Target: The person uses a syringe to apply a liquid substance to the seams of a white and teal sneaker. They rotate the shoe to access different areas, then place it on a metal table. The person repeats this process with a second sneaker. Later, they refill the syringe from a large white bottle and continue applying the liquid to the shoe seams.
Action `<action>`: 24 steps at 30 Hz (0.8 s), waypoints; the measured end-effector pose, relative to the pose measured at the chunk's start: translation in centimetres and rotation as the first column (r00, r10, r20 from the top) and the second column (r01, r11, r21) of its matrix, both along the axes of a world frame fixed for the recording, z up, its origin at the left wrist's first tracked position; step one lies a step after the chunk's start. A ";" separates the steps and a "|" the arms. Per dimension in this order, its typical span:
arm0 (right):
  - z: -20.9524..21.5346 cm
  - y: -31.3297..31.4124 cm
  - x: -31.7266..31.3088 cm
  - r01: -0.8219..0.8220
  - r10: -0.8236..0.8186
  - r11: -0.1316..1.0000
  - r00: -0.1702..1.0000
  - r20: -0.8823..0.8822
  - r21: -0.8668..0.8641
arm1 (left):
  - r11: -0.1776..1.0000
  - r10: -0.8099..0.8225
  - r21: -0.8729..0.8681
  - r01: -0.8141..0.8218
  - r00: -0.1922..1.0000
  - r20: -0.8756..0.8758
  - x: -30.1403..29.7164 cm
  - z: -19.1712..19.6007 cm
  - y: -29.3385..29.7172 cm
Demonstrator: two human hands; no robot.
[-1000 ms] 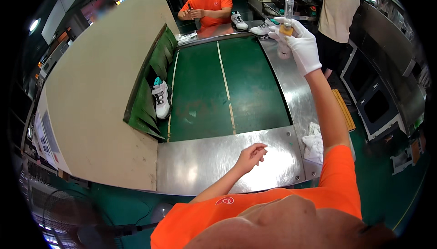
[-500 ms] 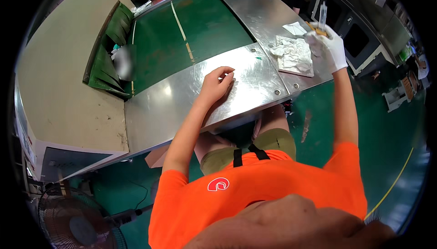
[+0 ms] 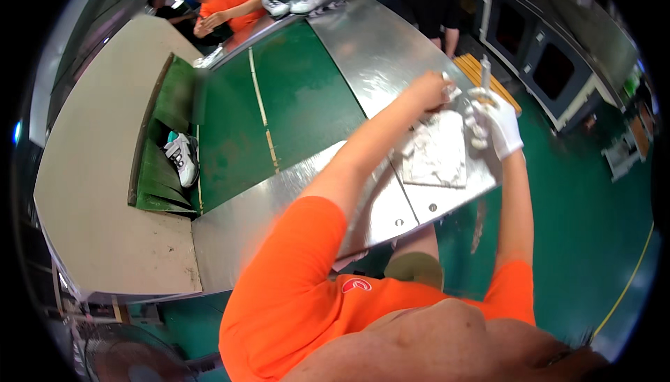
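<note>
Up at the right of the frame, both hands meet over a crumpled white cloth (image 3: pixel 436 151) on the steel table (image 3: pixel 377 47). Bare left hand (image 3: pixel 431 91), arm outstretched, pinches something small; gloved right hand (image 3: pixel 497 120) grips a slim upright tool (image 3: pixel 484 71).

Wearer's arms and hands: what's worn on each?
Left hand is bare, with no glove; the forearm is uncovered below a short orange sleeve. Right hand wears a white glove; that arm is also uncovered below a short orange sleeve.
</note>
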State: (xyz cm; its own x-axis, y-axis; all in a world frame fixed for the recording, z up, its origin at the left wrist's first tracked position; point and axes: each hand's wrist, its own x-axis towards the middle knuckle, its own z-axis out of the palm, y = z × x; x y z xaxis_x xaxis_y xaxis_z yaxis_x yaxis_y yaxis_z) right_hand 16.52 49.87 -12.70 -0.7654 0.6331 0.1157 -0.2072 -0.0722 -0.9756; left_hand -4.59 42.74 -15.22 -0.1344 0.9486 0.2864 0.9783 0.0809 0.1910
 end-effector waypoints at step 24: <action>8.4 -9.7 -5.0 -0.373 0.312 0.869 0.923 0.227 0.325 | 0.882 -0.040 0.371 -0.290 0.740 0.672 0.1 14.7 -17.0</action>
